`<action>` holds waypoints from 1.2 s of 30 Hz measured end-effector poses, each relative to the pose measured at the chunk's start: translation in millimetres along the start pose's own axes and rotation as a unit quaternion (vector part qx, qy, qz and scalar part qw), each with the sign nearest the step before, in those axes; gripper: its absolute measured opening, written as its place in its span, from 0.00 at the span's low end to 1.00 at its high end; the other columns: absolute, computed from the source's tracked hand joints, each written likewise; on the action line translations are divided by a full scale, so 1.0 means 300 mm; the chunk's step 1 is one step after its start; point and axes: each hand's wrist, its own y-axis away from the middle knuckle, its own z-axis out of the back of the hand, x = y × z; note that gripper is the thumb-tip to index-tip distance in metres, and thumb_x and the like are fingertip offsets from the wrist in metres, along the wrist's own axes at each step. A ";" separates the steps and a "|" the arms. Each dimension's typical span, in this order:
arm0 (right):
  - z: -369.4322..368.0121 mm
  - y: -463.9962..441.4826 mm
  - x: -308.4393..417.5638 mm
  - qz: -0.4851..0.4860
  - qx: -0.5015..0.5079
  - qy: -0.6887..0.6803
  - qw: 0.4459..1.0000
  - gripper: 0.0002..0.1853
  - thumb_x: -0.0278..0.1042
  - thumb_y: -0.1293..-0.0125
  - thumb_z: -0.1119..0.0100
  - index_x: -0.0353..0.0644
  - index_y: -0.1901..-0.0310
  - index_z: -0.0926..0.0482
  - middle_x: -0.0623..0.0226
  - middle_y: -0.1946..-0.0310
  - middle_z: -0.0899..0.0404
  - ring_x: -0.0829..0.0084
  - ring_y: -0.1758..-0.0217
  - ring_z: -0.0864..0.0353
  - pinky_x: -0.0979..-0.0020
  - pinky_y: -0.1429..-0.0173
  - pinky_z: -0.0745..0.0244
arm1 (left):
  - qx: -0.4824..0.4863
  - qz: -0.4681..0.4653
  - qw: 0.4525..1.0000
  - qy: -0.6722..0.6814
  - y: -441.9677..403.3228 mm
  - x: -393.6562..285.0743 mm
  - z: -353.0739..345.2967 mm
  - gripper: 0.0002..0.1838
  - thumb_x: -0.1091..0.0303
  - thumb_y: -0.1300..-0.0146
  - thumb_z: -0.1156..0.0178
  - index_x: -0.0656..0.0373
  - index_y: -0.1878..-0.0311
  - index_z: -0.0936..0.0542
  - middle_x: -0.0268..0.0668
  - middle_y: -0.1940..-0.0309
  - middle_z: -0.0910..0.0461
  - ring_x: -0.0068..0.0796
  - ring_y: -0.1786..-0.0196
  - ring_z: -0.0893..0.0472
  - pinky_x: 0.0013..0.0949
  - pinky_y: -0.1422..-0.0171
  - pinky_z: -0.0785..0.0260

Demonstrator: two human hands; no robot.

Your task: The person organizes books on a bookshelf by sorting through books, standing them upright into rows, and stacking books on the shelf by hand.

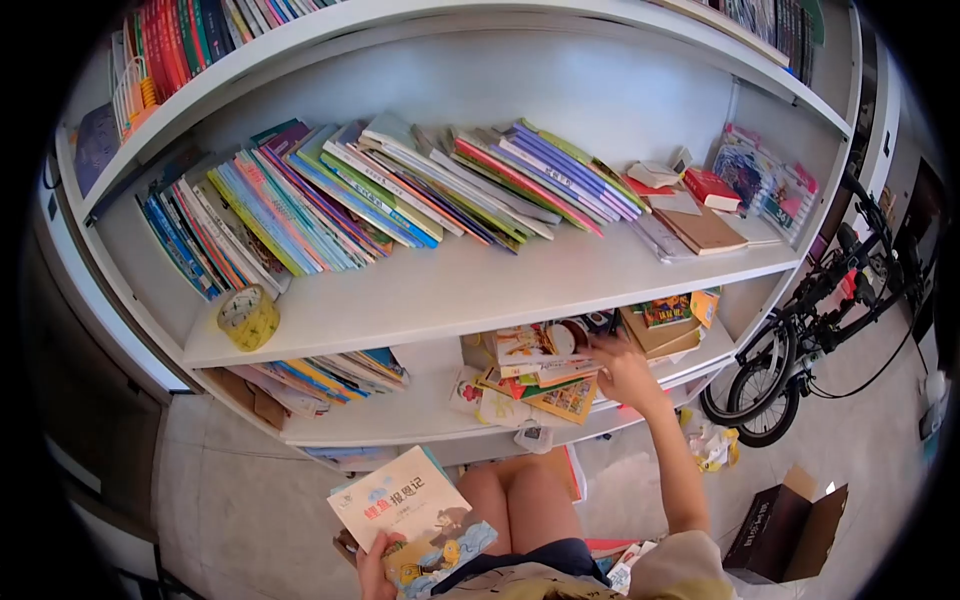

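Note:
My left hand (375, 568) grips the lower left edge of a thin picture book (412, 515) with a cream cover and a blue illustration, held low beside my knees. My right hand (622, 368) reaches into the lower shelf, at the right end of a messy pile of books (535, 348). Its fingers are small and partly blurred, so their grip is unclear. A yellow-orange book (567, 400) lies at the front of that pile. Just right of the hand are brown boxes or books (660, 335) with a colourful book (668, 311) on top.
Leaning books (380, 190) line the white middle shelf (400, 310), with a yellow tape roll (248, 317) at its left front. A folded bicycle (800, 350) stands at the right. An open dark box (780, 535) and a crumpled yellow wrapper (714, 447) are on the floor.

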 end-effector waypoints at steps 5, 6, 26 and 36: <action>0.262 -0.132 0.106 -0.010 -0.185 -0.234 0.955 0.09 0.22 0.47 0.46 0.37 0.64 0.18 0.60 0.69 0.17 0.68 0.66 0.17 0.71 0.55 0.24 | 0.017 -0.041 0.995 -0.092 -0.021 -0.021 -0.040 0.12 0.69 0.39 0.40 0.69 0.58 0.25 0.44 0.68 0.20 0.34 0.67 0.20 0.34 0.63 0.24; 0.299 -0.203 0.071 -0.013 -0.265 -0.218 0.939 0.08 0.25 0.41 0.47 0.36 0.63 0.19 0.62 0.67 0.17 0.74 0.64 0.18 0.73 0.56 0.26 | 0.022 -0.037 0.994 -0.098 -0.018 -0.032 -0.056 0.12 0.69 0.39 0.40 0.69 0.58 0.25 0.44 0.68 0.20 0.34 0.67 0.20 0.34 0.63 0.24; 0.294 -0.774 -0.307 -0.203 0.018 0.047 0.978 0.28 0.54 0.29 0.69 0.45 0.41 0.29 0.46 0.43 0.30 0.52 0.44 0.27 0.63 0.38 0.38 | 0.158 0.046 0.978 -0.132 -0.115 -0.054 -0.211 0.13 0.66 0.39 0.39 0.68 0.58 0.23 0.40 0.69 0.19 0.30 0.68 0.20 0.30 0.63 0.26; 0.224 -0.735 -0.352 -0.255 -0.006 -0.268 0.929 0.27 0.52 0.28 0.70 0.48 0.35 0.34 0.56 0.34 0.39 0.69 0.33 0.39 0.70 0.30 0.49 | 0.173 0.089 0.973 -0.128 -0.189 -0.070 -0.228 0.15 0.66 0.39 0.40 0.68 0.55 0.23 0.41 0.67 0.19 0.29 0.66 0.19 0.31 0.61 0.25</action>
